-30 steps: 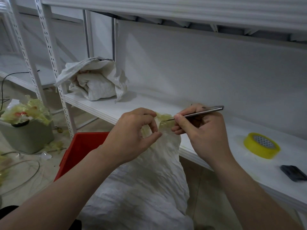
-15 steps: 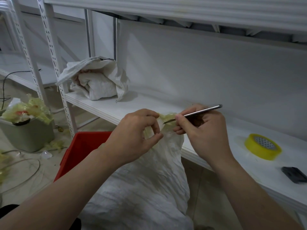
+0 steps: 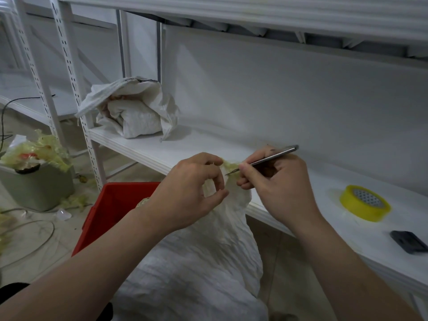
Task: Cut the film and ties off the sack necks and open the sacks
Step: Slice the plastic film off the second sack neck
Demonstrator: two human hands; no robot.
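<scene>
A white woven sack [image 3: 201,258] stands in front of me, its neck gathered and wrapped in yellowish film [image 3: 231,163]. My left hand [image 3: 192,193] curls round the neck just below the film. My right hand [image 3: 273,181] grips a thin metal knife [image 3: 266,159] like a pen, its blade tip touching the film at the neck. An opened white sack [image 3: 134,112] lies on the shelf at the back left.
A white shelf [image 3: 301,205] runs to the right with a yellow tape roll [image 3: 364,206] and a dark flat object [image 3: 408,244]. A red crate [image 3: 111,205] stands on the floor behind the sack. A grey bin [image 3: 37,181] full of cut film stands at left, with cables on the floor.
The knife tip has slid a little leftward and lower into the film at the neck. Both hands stay in nearly the same place.
</scene>
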